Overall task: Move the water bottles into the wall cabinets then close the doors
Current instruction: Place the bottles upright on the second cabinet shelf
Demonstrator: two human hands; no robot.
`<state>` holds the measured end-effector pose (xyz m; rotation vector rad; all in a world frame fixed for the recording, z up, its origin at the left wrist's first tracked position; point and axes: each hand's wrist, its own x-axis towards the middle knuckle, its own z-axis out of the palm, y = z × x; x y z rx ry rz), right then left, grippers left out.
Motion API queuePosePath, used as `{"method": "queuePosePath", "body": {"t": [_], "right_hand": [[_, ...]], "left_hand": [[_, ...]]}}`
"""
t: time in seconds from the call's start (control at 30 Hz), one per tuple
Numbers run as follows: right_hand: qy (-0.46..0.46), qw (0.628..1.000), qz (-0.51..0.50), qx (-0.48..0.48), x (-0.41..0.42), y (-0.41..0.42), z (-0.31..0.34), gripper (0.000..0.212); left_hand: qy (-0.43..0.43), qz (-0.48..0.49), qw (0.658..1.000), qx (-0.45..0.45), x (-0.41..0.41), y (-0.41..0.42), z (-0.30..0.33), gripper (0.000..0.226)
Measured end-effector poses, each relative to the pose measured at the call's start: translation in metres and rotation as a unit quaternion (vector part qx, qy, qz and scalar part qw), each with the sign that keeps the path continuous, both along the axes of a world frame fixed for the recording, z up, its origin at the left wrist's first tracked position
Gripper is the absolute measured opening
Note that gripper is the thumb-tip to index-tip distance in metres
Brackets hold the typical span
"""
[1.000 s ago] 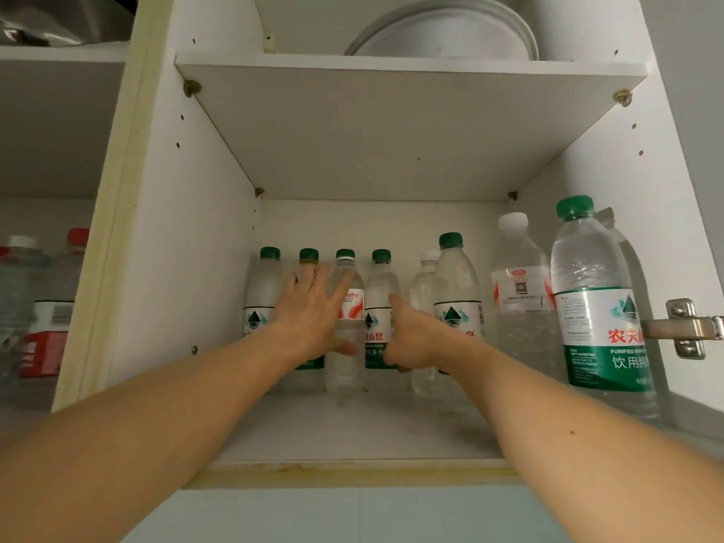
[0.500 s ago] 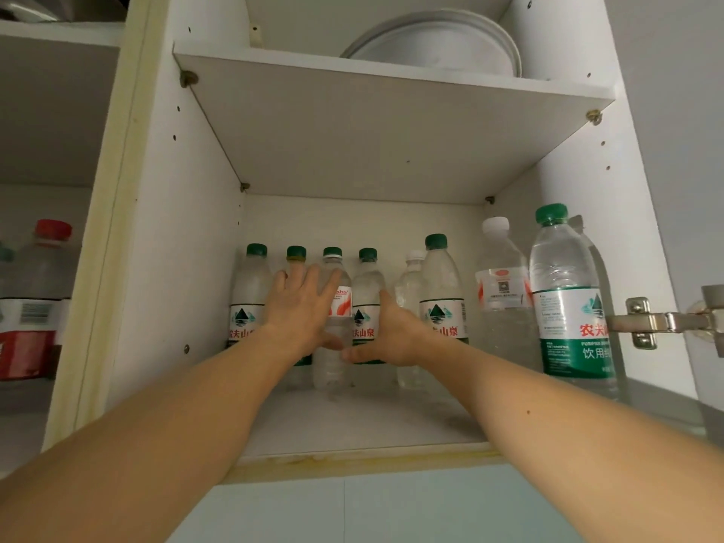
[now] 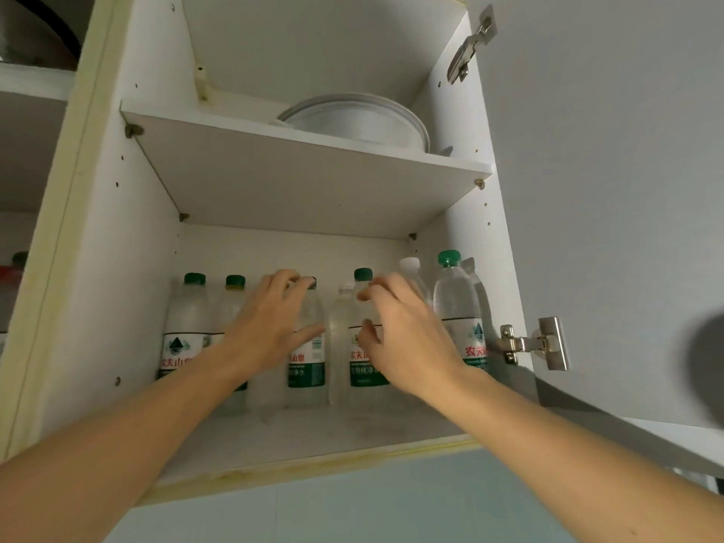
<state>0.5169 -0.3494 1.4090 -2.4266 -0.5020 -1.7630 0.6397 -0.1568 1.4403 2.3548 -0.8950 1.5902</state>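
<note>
Head view: left hand (image 3: 270, 327) spread loosely over a bottle (image 3: 307, 346), right hand (image 3: 403, 339) fingers half curled at another bottle (image 3: 366, 339), actual grasp unclear. Water bottles (image 3: 180, 335) upright in a row on lower cabinet shelf (image 3: 313, 436). Door (image 3: 607, 190) open at right.

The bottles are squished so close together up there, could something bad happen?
Maybe. The water bottles stand tightly packed, so a bump from the left hand or right hand could tip one into its neighbours. The tall green-capped bottle stands nearer the shelf's front edge, so it might fall out or block the open door from closing.
</note>
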Motion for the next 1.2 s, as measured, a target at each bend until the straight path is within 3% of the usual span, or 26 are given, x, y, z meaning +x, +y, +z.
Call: {"method": "queuePosePath", "body": {"t": [0.1,0.27,0.43,0.53,0.63,0.87,0.97,1.1,1.2], "right_hand": [[-0.052,0.997,-0.046,0.043,-0.023,-0.027,-0.004,0.046],[-0.011,0.995,-0.078,0.069,-0.030,-0.051,-0.029,0.064],[0.065,0.978,-0.039,0.194,-0.025,-0.066,-0.055,0.076],[0.072,0.974,-0.057,0.206,-0.019,-0.069,-0.069,0.078],[0.060,0.973,-0.050,0.219,-0.015,-0.069,-0.076,0.075],[0.023,0.973,-0.046,0.226,-0.014,-0.068,-0.076,0.063],[0.031,0.971,-0.036,0.235,-0.016,-0.069,-0.075,0.070],[0.089,0.959,0.009,0.267,-0.023,-0.071,-0.069,0.081],[0.187,0.934,0.054,0.299,-0.028,-0.077,-0.052,0.065]], "left_hand": [[0.063,-0.131,0.989,-0.029,-0.031,-0.043,0.003,0.080],[0.187,-0.227,0.955,-0.032,-0.058,-0.107,-0.004,0.079],[0.340,-0.312,0.876,-0.141,-0.052,-0.135,-0.015,0.084],[0.417,-0.330,0.827,-0.183,-0.047,-0.141,-0.019,0.074],[0.456,-0.330,0.807,-0.180,-0.046,-0.148,-0.025,0.060],[0.453,-0.318,0.814,-0.177,-0.055,-0.139,-0.029,0.018],[0.443,-0.310,0.824,-0.170,-0.060,-0.130,-0.029,0.025],[0.420,-0.281,0.844,-0.176,-0.069,-0.114,-0.034,0.059],[0.385,-0.254,0.870,-0.172,-0.080,-0.102,-0.041,0.067]]}}
